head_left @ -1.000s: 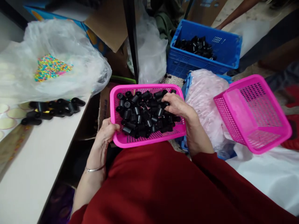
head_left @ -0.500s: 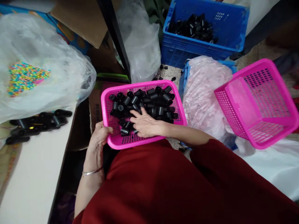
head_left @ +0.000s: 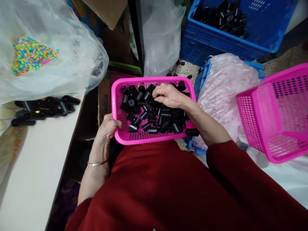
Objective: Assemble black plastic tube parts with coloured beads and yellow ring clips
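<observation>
A pink mesh basket [head_left: 120, 96] rests on my lap, filled with several short black plastic tubes [head_left: 149, 117]. My left hand [head_left: 107, 130] grips the basket's near left corner, thumb over the rim. My right hand [head_left: 169, 95] lies on the pile at the far side of the basket, fingers curled down onto the black tubes, though whether it has one pinched is hidden.
A white table [head_left: 31, 179] at left carries longer black tubes [head_left: 43, 107] and a clear bag of coloured beads [head_left: 31, 56]. A blue crate [head_left: 204, 41] of black parts stands behind. A second pink basket [head_left: 276, 112] tilts at right beside a pinkish plastic bag [head_left: 226, 86].
My right hand moved from the basket's near left part up to its far middle. The camera shifted slightly; the left hand kept its hold on the corner.
</observation>
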Action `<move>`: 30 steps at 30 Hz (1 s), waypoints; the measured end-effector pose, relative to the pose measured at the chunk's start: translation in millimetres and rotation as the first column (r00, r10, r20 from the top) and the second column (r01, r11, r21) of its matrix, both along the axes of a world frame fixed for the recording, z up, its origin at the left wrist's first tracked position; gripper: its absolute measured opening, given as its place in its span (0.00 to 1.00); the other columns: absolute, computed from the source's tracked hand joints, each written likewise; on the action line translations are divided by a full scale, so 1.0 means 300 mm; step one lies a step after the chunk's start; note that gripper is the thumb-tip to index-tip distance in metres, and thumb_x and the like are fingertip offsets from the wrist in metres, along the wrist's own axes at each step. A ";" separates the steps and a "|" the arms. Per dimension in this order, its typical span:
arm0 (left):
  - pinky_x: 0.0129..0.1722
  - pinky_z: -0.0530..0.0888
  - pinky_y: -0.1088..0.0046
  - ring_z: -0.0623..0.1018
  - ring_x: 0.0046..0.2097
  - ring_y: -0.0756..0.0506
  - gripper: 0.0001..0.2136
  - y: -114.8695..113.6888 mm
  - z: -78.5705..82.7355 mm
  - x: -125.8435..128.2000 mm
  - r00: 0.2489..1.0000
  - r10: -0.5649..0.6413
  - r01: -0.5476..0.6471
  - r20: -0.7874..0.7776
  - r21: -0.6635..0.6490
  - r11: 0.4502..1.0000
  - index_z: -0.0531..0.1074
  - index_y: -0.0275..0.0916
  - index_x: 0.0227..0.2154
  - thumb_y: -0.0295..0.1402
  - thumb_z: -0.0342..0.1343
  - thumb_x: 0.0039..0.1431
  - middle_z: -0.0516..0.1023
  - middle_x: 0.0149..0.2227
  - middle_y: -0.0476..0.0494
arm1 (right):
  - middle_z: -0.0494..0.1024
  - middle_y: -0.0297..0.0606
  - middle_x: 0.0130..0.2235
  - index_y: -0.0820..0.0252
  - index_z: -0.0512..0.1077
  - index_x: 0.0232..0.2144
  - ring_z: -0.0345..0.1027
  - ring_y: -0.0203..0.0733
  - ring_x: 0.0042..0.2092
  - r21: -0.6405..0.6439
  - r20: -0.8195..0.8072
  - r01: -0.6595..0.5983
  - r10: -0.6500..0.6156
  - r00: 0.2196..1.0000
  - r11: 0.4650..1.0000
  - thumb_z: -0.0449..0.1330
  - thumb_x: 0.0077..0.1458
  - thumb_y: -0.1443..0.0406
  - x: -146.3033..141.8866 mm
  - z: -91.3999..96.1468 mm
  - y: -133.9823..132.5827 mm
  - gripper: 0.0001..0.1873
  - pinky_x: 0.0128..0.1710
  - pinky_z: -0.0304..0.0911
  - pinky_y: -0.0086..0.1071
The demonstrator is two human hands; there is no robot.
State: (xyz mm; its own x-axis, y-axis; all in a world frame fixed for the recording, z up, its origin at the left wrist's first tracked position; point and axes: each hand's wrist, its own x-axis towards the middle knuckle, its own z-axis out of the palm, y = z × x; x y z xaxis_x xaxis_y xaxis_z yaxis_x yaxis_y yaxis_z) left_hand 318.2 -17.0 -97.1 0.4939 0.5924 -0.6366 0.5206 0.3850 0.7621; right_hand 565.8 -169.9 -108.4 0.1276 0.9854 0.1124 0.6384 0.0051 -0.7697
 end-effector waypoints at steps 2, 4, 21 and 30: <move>0.17 0.65 0.75 0.70 0.20 0.47 0.14 0.002 -0.007 -0.002 1.000 0.006 -0.006 -0.001 -0.005 1.000 0.73 0.34 0.21 0.23 0.51 0.24 0.71 0.17 0.49 | 0.74 0.35 0.31 0.63 0.73 0.29 0.65 0.39 0.36 0.023 0.001 -0.005 0.005 1.000 1.000 0.57 0.53 0.68 0.005 0.018 0.027 0.05 0.42 0.60 0.37; 0.18 0.67 0.74 0.71 0.21 0.47 0.14 0.003 -0.014 -0.001 1.000 0.004 -0.004 0.004 -0.012 1.000 0.73 0.34 0.21 0.23 0.51 0.24 0.71 0.18 0.49 | 0.74 0.34 0.32 0.62 0.72 0.30 0.64 0.38 0.36 0.052 0.010 0.081 -0.081 0.997 0.995 0.57 0.54 0.68 0.014 0.062 0.065 0.04 0.40 0.60 0.34; 0.22 0.70 0.72 0.73 0.24 0.46 0.13 0.008 -0.034 -0.025 0.994 0.051 -0.049 -0.096 0.029 0.998 0.70 0.37 0.22 0.22 0.51 0.25 0.69 0.18 0.51 | 0.75 0.44 0.38 0.68 0.73 0.36 0.66 0.46 0.43 -0.334 0.475 -0.189 0.338 0.812 0.923 0.51 0.55 0.74 -0.143 0.018 0.186 0.11 0.41 0.59 0.39; 0.20 0.68 0.73 0.72 0.22 0.46 0.12 0.024 -0.045 -0.013 0.996 0.070 -0.071 -0.052 -0.010 0.997 0.71 0.35 0.20 0.22 0.51 0.25 0.69 0.17 0.50 | 0.75 0.34 0.29 0.61 0.74 0.27 0.65 0.35 0.33 -0.349 0.131 -0.370 0.436 0.890 0.861 0.54 0.53 0.72 -0.167 0.032 0.079 0.09 0.36 0.56 0.31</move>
